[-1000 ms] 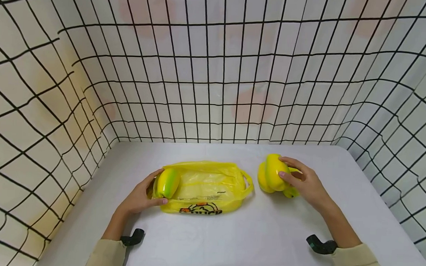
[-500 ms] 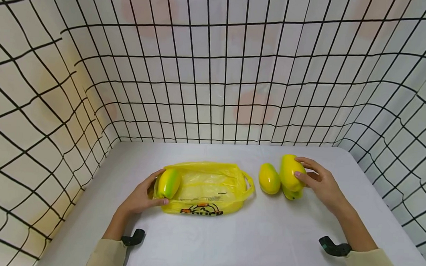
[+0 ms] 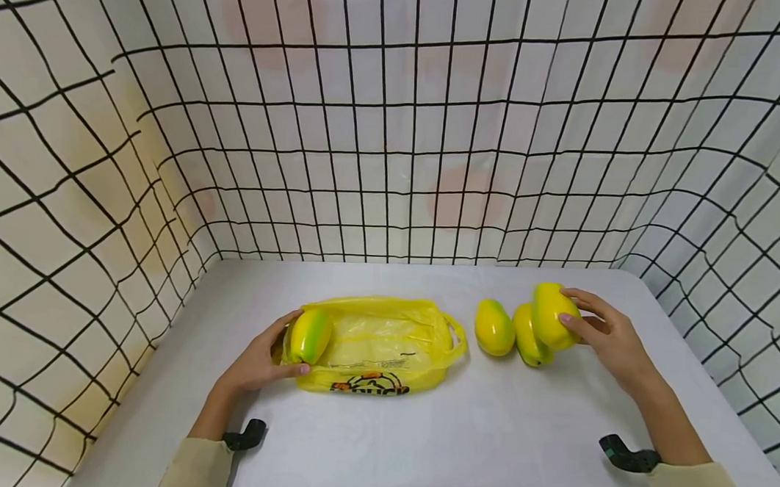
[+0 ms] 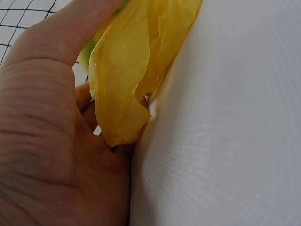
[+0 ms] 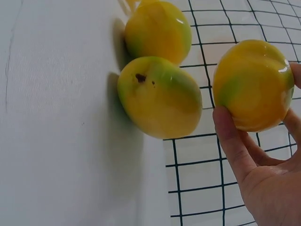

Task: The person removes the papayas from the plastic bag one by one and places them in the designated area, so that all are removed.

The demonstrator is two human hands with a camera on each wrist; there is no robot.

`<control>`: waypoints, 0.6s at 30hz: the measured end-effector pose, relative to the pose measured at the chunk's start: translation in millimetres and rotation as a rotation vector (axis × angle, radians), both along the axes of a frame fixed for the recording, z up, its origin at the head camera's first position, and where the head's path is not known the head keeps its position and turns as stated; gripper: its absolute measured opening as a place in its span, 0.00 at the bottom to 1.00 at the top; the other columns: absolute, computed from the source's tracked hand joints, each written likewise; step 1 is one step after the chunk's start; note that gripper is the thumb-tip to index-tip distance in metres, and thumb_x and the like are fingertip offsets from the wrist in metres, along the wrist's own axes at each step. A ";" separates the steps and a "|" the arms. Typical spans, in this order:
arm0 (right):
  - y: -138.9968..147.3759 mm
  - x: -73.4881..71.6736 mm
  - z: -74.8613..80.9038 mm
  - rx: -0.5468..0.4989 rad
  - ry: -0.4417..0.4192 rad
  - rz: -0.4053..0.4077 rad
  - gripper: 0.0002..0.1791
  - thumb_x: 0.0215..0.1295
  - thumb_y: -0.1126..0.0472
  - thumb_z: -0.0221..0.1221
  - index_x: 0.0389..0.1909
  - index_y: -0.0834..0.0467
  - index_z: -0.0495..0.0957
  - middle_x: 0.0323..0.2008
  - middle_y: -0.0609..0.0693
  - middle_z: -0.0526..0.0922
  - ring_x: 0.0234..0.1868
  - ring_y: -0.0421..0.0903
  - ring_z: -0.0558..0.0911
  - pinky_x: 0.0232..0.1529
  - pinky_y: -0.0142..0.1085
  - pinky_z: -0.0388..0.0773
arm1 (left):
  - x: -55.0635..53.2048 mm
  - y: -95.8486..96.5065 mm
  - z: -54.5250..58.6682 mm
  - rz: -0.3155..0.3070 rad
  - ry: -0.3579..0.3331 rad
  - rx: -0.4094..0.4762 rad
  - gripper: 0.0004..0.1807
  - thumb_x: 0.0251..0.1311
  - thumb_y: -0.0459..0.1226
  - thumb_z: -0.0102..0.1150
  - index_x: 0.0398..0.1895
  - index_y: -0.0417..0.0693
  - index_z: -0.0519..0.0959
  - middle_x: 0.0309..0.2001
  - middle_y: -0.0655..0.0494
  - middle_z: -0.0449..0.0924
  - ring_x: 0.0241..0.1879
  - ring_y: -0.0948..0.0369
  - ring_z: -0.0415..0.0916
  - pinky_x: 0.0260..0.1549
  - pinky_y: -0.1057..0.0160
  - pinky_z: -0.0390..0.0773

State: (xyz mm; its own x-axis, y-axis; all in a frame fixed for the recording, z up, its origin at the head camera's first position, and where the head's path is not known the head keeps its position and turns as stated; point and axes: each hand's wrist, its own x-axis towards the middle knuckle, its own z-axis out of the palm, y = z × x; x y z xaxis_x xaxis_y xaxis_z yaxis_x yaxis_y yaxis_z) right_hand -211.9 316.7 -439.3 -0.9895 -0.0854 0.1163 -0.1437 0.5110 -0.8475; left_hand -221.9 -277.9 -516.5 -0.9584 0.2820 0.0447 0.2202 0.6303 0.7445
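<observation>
In the head view, the left hand (image 3: 261, 358) is reaching round the left end of a yellow plastic bag (image 3: 384, 348), its thumb on the near side and its fingers on the far side, partly curled with a wide gap between them. The bag is lying on a white table (image 3: 419, 451), its mouth spreading upward and its handle loop pointing right. A yellow-green fruit (image 3: 310, 335) is sitting in the left end of the bag, just beside that thumb. On the right, the right hand (image 3: 613, 343) is gripping a second fruit (image 3: 552, 315) from its right side. A third fruit (image 3: 494, 327) is lying just right of the bag, and a fourth fruit (image 3: 527, 335) is resting between it and the held one. A black net (image 3: 416, 46) is standing behind the table. In the left wrist view, crumpled plastic is filling the gap between thumb and fingers, and only a sliver of the bagged fruit is showing. In the right wrist view, the fingertips are pinching the second fruit above the table, apart from the two lying there.
</observation>
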 end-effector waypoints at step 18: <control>28.4 -1.2 -13.1 0.058 -0.035 -0.051 0.33 0.79 0.46 0.54 0.79 0.49 0.61 0.74 0.69 0.61 0.46 0.24 0.74 0.41 0.19 0.79 | -0.3 0.1 -0.9 -0.005 -0.001 0.010 0.59 0.48 0.55 0.78 0.82 0.64 0.53 0.79 0.49 0.61 0.75 0.44 0.64 0.73 0.35 0.61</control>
State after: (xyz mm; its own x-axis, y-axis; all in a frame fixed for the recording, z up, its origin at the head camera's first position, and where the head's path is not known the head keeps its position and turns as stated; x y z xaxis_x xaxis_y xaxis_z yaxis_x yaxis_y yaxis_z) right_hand -213.1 345.1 -452.4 -0.9962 -0.0403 0.0776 -0.0867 0.5653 -0.8203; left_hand -222.2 -277.8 -517.5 -0.9570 0.2862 0.0465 0.2225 0.6221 0.7507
